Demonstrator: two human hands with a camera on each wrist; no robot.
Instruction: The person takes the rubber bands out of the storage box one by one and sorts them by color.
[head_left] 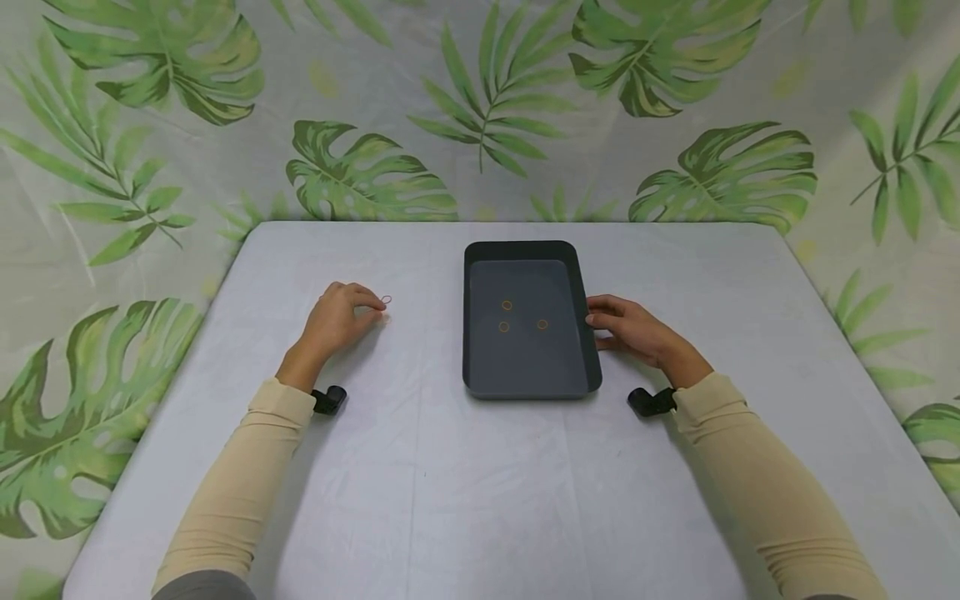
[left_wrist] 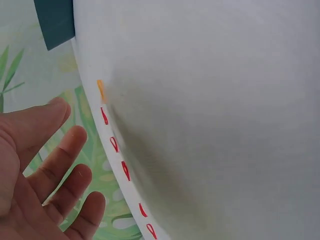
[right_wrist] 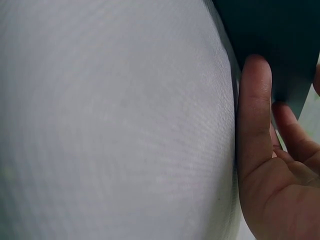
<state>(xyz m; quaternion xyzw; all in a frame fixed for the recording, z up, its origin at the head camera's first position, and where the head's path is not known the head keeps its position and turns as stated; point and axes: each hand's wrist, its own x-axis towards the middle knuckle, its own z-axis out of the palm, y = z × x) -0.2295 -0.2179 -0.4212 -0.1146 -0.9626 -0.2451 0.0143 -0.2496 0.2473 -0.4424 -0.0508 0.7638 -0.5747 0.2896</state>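
Observation:
Over the left part of the table, my left hand (head_left: 341, 317) reaches with thumb and index tip close together; nothing shows between them. A thin red rubber band (head_left: 386, 299) lies by its fingertips. From the left wrist, an orange rubber band (left_wrist: 101, 91) and several red rubber bands (left_wrist: 114, 144) form a row on the tabletop, mostly hidden under the hand in the head view. My right hand (head_left: 633, 327) holds the right wall of a dark grey tray (head_left: 525, 367), one fingertip on the rim. Inside the tray are three orange rubber bands (head_left: 542, 324), lying apart.
A white cloth covers the table (head_left: 420, 475). Behind its far edge hangs a leaf-printed curtain (head_left: 487, 108). Black wrist cameras (head_left: 330, 400) sit under both forearms, close above the tabletop.

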